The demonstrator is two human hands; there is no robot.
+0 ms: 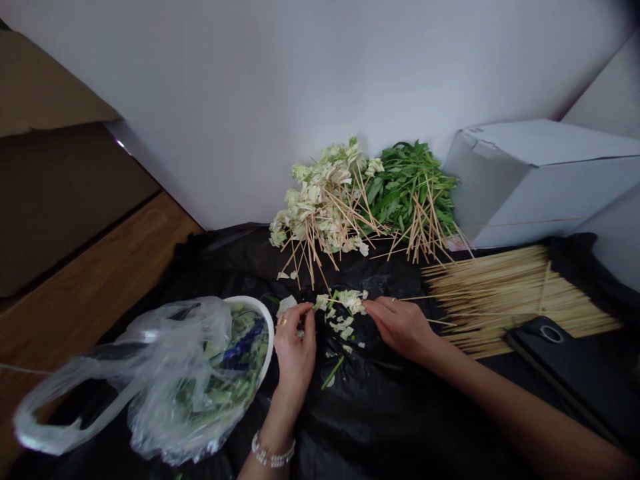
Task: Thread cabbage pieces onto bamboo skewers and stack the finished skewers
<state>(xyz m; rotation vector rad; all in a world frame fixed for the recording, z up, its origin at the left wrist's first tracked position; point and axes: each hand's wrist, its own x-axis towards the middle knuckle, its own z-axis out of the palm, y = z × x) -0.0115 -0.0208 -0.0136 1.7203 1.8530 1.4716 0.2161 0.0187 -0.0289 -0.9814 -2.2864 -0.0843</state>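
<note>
My left hand (pixel 295 340) pinches a pale cabbage piece (pixel 321 302) at the tip of a thin bamboo skewer (pixel 410 298). My right hand (pixel 400 327) grips that skewer, which carries several cabbage pieces (pixel 351 301) near its tip. Loose cabbage bits (pixel 343 328) and a green stem (pixel 332 373) lie on the black plastic sheet (pixel 380 413) between my hands.
A white bowl (pixel 265 320) of cut greens in a clear plastic bag (pixel 165 380) sits left. Finished cabbage skewers (pixel 320 207) and leafy green skewers (pixel 410 193) lie at the wall. Bare skewers (pixel 515 293), a black board (pixel 565 367), a white box (pixel 540 180) are right.
</note>
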